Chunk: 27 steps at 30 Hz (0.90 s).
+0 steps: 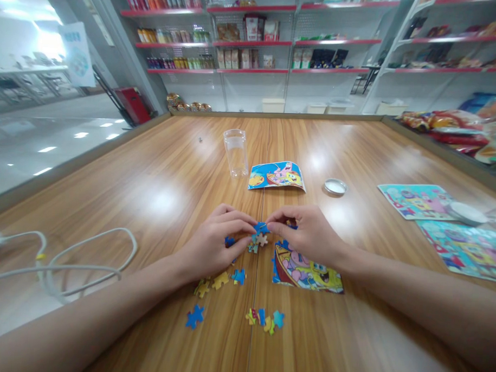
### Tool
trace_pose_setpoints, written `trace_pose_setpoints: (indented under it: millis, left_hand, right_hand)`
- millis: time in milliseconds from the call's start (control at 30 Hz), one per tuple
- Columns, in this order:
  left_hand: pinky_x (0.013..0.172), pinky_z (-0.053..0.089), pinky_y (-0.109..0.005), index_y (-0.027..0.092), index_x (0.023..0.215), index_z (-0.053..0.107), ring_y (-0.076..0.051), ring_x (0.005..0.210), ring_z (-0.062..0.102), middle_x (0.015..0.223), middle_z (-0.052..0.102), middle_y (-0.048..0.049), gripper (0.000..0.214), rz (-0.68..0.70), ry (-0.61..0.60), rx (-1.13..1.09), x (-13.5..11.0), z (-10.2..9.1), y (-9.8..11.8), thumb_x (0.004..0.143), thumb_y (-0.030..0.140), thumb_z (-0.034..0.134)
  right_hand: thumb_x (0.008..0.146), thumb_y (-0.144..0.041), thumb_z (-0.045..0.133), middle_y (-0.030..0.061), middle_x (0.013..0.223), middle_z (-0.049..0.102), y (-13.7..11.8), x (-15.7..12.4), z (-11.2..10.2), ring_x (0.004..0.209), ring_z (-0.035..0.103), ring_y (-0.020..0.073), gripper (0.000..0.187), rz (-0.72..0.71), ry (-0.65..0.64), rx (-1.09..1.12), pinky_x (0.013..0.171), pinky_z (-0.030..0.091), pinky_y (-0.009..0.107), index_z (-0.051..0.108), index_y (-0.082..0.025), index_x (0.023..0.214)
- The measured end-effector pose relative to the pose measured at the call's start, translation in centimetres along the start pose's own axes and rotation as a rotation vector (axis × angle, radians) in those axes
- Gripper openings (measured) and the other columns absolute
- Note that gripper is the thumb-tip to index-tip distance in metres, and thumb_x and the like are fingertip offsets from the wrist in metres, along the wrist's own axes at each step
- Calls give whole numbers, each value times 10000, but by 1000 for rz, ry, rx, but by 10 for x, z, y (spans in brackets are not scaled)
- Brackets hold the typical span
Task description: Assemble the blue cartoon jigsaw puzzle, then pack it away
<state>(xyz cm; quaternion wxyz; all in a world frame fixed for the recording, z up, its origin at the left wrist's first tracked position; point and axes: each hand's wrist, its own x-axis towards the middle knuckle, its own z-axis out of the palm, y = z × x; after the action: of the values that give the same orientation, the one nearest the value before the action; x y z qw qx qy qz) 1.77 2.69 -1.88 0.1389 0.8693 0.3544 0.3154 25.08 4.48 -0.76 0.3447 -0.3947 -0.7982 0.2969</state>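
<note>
My left hand (222,236) curves over the table, its fingertips on the left edge of a blue jigsaw puzzle piece (261,228). From the other side, the thumb and index finger of my right hand (305,230) pinch this piece. Just beneath lie a pale, face-down piece (262,239) and a light-blue one. A partly joined cartoon puzzle (308,272) sits under and in front of my right hand, which hides its top. Loose pieces near my left hand include yellow ones (220,280), a blue one (239,276) and another blue piece (195,316).
Behind the hands stand a clear plastic jar (235,153), a cartoon picture card (277,176) and a round lid (335,186). More cartoon sheets (418,201) lie right, with a white lid (469,214). A white cable (124,236) loops at left. Small pieces (278,319) lie in front.
</note>
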Motion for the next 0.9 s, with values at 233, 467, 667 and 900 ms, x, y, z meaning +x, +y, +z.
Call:
trace_pose_setpoints:
  millis: [233,467,667,900]
  left_hand:
    - [945,473,-405,205,1010,715,-198,1023,618,1138,728,-45,121,51,-67,58,-1,2,-5,928,204,626]
    - [994,430,-413,223,1049,698,-173,1064,653,1162,722,-22,149,82,-117,58,1,-3,-6,928,183,620]
    - [982,432,-421,220,1049,706,-184,1059,649,1177,718,-34,147,104,-140,54,2,-6,-6,931,199,621]
    - [972,440,-454,215,1020,722,-211,1029,639,1191,712,-66,156,88,-172,70,2,-7,-5,949,211,583]
  right_hand:
    - [862,-162,663,42,833,702,5,1,-3,823,610,169,113,-173,-68,-198,759,458,308,761,-173,918]
    - [854,-326,726,48,867,619,2,-5,-2,837,550,185,180,-324,-230,-362,762,400,334,764,-194,969]
    - [835,-273,735,35,866,620,1,-4,0,851,561,176,117,-305,-247,-319,778,398,325,721,-170,890]
    - [809,-139,696,6,776,650,-7,-3,1,748,581,132,32,-211,-210,-132,723,437,274,677,-161,822]
